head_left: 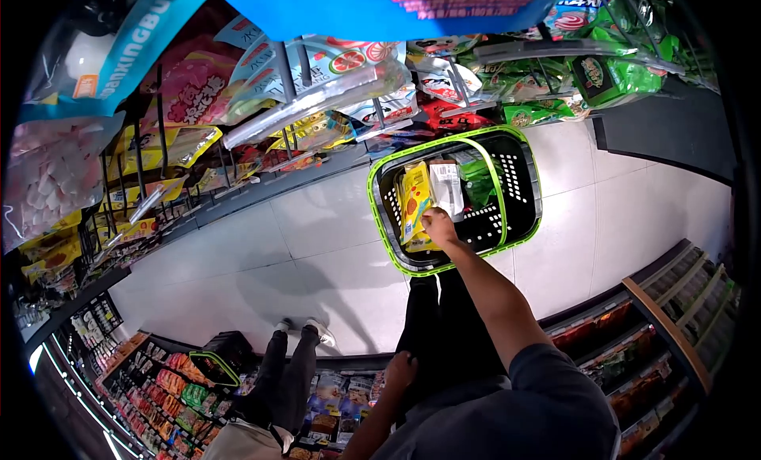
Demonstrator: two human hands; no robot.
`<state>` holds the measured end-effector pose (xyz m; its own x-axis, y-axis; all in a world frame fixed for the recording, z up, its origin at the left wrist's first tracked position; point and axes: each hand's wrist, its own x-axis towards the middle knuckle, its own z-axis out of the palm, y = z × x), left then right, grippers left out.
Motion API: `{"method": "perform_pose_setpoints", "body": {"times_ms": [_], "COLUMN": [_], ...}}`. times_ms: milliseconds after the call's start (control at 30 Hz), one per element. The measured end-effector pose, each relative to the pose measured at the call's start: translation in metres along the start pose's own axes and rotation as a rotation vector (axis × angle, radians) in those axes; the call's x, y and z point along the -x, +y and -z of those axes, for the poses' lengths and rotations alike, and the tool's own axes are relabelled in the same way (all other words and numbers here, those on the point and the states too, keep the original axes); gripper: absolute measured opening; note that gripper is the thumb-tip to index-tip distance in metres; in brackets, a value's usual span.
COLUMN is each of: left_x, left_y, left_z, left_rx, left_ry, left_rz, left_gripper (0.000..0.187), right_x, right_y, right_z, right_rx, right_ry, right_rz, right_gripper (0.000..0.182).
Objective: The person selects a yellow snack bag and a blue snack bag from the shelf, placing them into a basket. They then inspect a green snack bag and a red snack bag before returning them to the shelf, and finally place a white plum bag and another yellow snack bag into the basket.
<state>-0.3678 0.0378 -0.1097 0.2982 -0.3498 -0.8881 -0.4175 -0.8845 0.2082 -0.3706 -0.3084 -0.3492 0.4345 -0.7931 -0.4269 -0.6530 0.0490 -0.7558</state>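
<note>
A black basket point(519, 214) with a lime-green rim and handle stands on the pale tiled floor. My right hand point(437, 225) reaches down into it, fingers curled closed on the edge of a yellow snack bag point(414, 197). Beside that bag lie a white packet point(446, 187) and a green packet point(477, 181), the latter partly behind the handle. My left hand point(401, 370) hangs low by my dark trousers, its fingers curled in, with nothing visible in them.
Hanging snack bags point(194, 91) on hooks fill the rack ahead. Shelves of packets point(618, 341) stand behind at right. Another person's legs point(289, 365) are at lower left, near a second black basket point(222, 357) with a green rim.
</note>
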Motion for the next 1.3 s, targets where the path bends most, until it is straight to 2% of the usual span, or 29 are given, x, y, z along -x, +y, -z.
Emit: {"method": "perform_pose_setpoints", "body": {"times_ms": [67, 167, 200, 233, 267, 300, 333, 367, 400, 467, 500, 533, 600, 633, 667, 733, 767, 867, 933, 1000, 1067, 1133, 1200, 1300], "left_x": [-0.024, -0.050, -0.058, -0.070, -0.081, -0.079, -0.076, -0.071, -0.065, -0.052, -0.034, -0.005, 0.016, 0.027, 0.037, 0.057, 0.068, 0.074, 0.082, 0.092, 0.103, 0.103, 0.112, 0.123], "left_y": [0.002, 0.046, 0.057, 0.054, 0.054, 0.062, 0.071, 0.079, 0.087, 0.102, 0.120, 0.143, 0.147, 0.148, 0.148, 0.148, 0.150, 0.132, 0.126, 0.117, 0.108, 0.086, 0.063, 0.030], "left_z": [0.004, 0.041, 0.051, 0.050, 0.049, 0.054, 0.059, 0.063, 0.068, 0.080, 0.097, 0.122, 0.138, 0.143, 0.149, 0.165, 0.173, 0.185, 0.199, 0.211, 0.229, 0.243, 0.267, 0.304], "left_rx": [0.200, 0.429, 0.570, 0.591, 0.616, 0.629, 0.600, 0.571, 0.582, 0.571, 0.682, 0.668, 0.550, 0.598, 0.601, 0.396, 0.424, 0.487, 0.447, 0.776, 0.786, 0.802, 0.919, 1.041], "left_ry": [0.074, 0.161, 0.146, 0.140, 0.136, 0.147, 0.176, 0.204, 0.214, 0.341, 0.318, 0.315, 0.433, 0.488, 0.501, 0.659, 0.667, 0.655, 0.745, 0.530, 0.547, 0.607, 0.513, 0.547], "left_rz": [-0.056, -0.089, -0.069, -0.056, -0.043, -0.061, -0.085, -0.108, -0.127, -0.338, -0.388, -0.430, -0.677, -0.754, -0.770, -0.792, -0.771, -0.758, -0.771, -0.687, -0.650, -0.748, -0.664, -0.677], "left_gripper": [0.035, 0.039, 0.044, 0.052, 0.059, 0.059, 0.071, 0.082, 0.082, 0.100, 0.103, 0.091, 0.075, 0.057, 0.057, 0.047, 0.037, 0.031, 0.026, 0.024, 0.025, 0.025, 0.027, 0.024], "right_x": [0.010, 0.040, 0.055, 0.070, 0.086, 0.104, 0.122, 0.139, 0.154, 0.183, 0.195, 0.205, 0.217, 0.219, 0.219, 0.218, 0.219, 0.219, 0.219, 0.221, 0.227, 0.237, 0.239, 0.246], "right_y": [-0.034, -0.084, -0.109, -0.129, -0.150, -0.167, -0.187, -0.204, -0.207, -0.237, -0.248, -0.255, -0.260, -0.263, -0.268, -0.280, -0.283, -0.306, -0.313, -0.328, -0.346, -0.372, -0.379, -0.395], "right_z": [0.022, 0.052, 0.070, 0.084, 0.102, 0.117, 0.135, 0.149, 0.155, 0.183, 0.193, 0.199, 0.206, 0.209, 0.211, 0.212, 0.208, 0.209, 0.202, 0.193, 0.190, 0.191, 0.178, 0.148], "right_rx": [0.082, -0.077, -0.145, -0.183, -0.244, -0.264, -0.308, -0.331, -0.378, -0.378, -0.433, -0.489, -0.578, -0.647, -0.642, -0.572, -0.623, -0.557, -0.569, -0.752, -0.792, -0.753, -0.731, -0.634], "right_ry": [0.106, 0.121, 0.110, 0.104, 0.027, -0.007, -0.051, -0.045, -0.038, -0.090, -0.089, -0.090, -0.131, -0.130, -0.126, -0.044, -0.041, 0.003, -0.013, -0.049, -0.098, -0.111, -0.072, 0.024], "right_rz": [0.199, 0.139, 0.129, 0.125, 0.036, 0.016, -0.011, 0.004, 0.108, 0.088, 0.103, 0.116, 0.004, 0.026, 0.047, 0.140, 0.125, 0.160, 0.122, 0.038, 0.045, 0.162, 0.199, 0.305], "right_gripper": [0.013, 0.013, 0.013, 0.014, 0.016, 0.015, 0.013, 0.012, 0.009, 0.008, 0.007, 0.006, 0.006, 0.005, 0.005, 0.004, 0.004, 0.005, 0.007, 0.008, 0.014, 0.019, 0.028, 0.034]}}
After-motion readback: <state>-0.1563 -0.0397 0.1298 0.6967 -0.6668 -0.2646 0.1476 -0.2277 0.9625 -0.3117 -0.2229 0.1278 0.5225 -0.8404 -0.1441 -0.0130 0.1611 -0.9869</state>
